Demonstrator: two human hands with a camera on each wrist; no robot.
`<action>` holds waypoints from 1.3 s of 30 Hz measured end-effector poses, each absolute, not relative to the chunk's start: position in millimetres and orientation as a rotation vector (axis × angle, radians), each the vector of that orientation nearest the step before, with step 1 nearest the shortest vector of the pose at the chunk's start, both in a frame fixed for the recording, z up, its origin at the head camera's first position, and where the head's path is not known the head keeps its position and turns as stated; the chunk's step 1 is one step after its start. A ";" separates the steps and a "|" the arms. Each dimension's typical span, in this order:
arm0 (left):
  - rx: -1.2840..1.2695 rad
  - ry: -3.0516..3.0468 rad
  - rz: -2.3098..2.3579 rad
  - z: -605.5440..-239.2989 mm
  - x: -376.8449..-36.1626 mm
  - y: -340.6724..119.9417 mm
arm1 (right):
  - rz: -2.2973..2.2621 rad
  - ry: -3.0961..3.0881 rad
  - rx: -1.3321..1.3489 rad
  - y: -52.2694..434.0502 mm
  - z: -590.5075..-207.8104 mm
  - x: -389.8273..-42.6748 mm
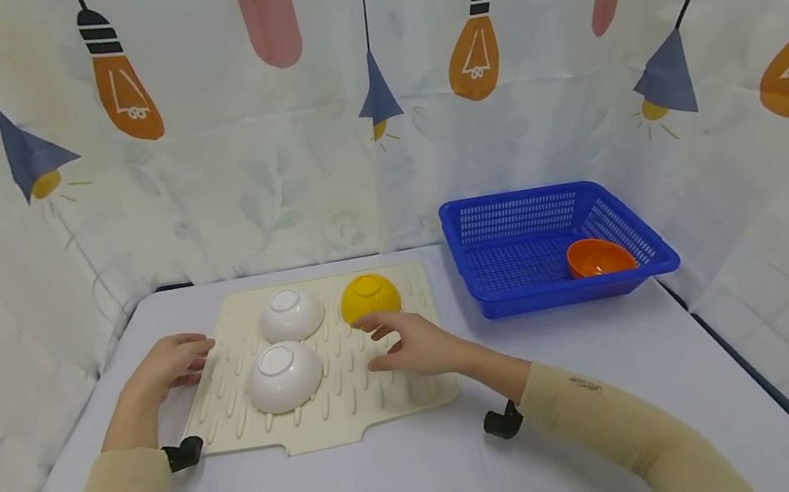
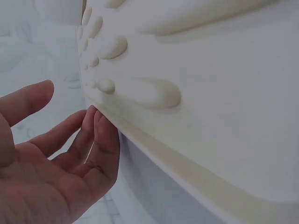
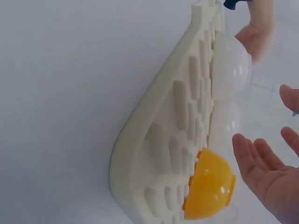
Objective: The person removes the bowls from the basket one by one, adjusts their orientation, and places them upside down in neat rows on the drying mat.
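Note:
A cream draining board [image 1: 386, 398] with raised ridges lies on the table. Three bowls rest upside down on it: a white bowl [image 1: 290, 314] at the back, another white bowl [image 1: 284, 377] in front of it, and a yellow bowl [image 1: 370, 297] at the back right. My right hand [image 1: 416, 344] is over the board's right half, fingers loosely bent with a gap to the thumb, fingertips close to the yellow bowl, holding nothing. At the board's left edge, my left hand [image 2: 60, 172] has relaxed fingers with their tips right at the rim, thumb apart.
A blue plastic basket [image 1: 567, 289] stands at the back right of the table, with an orange bowl [image 1: 599, 257] upright in its right part. The white-covered table [image 1: 428, 485] meets a patterned curtain [image 1: 323, 172] behind.

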State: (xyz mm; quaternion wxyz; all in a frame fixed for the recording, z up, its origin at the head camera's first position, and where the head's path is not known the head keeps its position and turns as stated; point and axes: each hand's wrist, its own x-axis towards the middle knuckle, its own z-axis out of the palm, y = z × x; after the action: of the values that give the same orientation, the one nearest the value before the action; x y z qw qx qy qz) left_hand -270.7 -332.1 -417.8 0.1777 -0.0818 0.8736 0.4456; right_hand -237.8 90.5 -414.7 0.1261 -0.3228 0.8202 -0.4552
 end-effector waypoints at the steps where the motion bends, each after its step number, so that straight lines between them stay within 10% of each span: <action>1: -0.220 2.471 1.253 -418.1 -271.8 -332.9 | -1.333 2.386 -0.936 92.4 -414.5 -238.4; 39: -0.020 2.574 1.173 -434.7 -285.7 -346.8 | -1.353 2.419 -0.847 175.3 -366.2 -250.0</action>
State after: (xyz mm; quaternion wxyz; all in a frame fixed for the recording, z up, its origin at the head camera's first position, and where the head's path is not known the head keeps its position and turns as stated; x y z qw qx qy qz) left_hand -285.7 -346.8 -434.7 0.1560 -0.0071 0.8988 0.4095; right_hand -250.0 175.3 -366.2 0.1216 -0.2901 0.8284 -0.4635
